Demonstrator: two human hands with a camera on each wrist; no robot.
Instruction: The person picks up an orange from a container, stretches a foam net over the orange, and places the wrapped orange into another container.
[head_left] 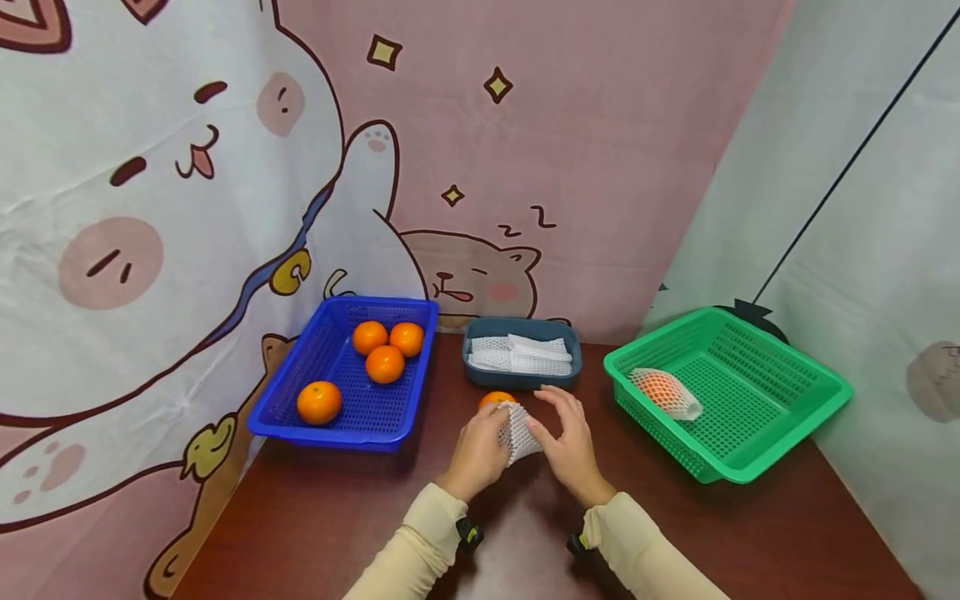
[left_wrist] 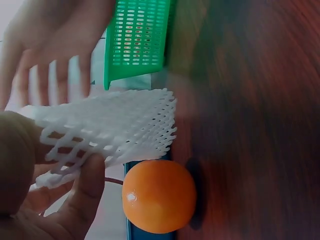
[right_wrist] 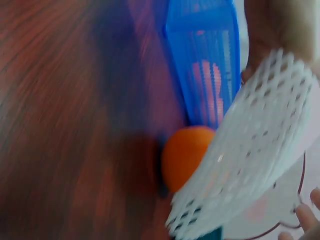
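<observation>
My left hand (head_left: 478,448) pinches a white foam fruit net (head_left: 519,435) between thumb and fingers, one end of the mesh spread around the fingers in the left wrist view. Just right of the net, my right hand (head_left: 572,446) is held with its fingers apart; only some fingertips (right_wrist: 306,216) show in the right wrist view. Beyond the net an orange (left_wrist: 159,197) rests on the table, outside the net and partly hidden by it in the head view.
A blue basket (head_left: 264,427) with several oranges stands at left. Behind the hands, a dark blue-grey tray (head_left: 522,381) holds more foam nets (head_left: 540,357). At right, a green basket (head_left: 780,454) contains a netted orange (head_left: 663,393). A printed cloth hangs behind.
</observation>
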